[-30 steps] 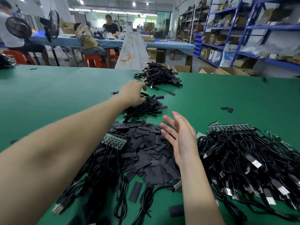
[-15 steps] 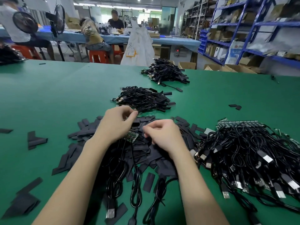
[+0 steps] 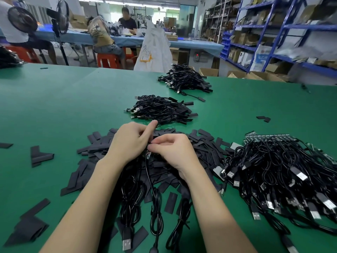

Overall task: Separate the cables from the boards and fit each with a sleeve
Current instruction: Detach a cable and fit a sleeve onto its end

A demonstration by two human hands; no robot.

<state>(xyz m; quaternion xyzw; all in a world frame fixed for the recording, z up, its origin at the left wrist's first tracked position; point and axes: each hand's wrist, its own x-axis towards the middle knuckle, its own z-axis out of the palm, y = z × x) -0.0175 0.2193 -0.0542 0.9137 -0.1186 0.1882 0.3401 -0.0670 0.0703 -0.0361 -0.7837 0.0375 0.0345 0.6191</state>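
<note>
My left hand [image 3: 130,142] and my right hand [image 3: 172,152] meet over a heap of flat black sleeves [image 3: 200,145] on the green table [image 3: 63,106]. Both grip a small green board [image 3: 147,155] between them, mostly hidden by the fingers. Black USB cables [image 3: 155,203] hang from the board toward me. To the right lies a big tangle of cables still joined to boards [image 3: 284,168]. Beyond my hands sit a pile of sleeved cables [image 3: 160,109] and another pile [image 3: 184,79] farther back.
Loose sleeves lie at the left [image 3: 39,156] and bottom left [image 3: 27,232], two more at the right [image 3: 263,118]. A white sack [image 3: 154,50] stands past the far edge. People sit at a blue table [image 3: 191,44]; blue shelves [image 3: 291,33] line the right wall.
My left hand came back from the sleeved pile and my right hand closed; both now grip the board over the sleeve heap, pressed closer together than half a second ago.
</note>
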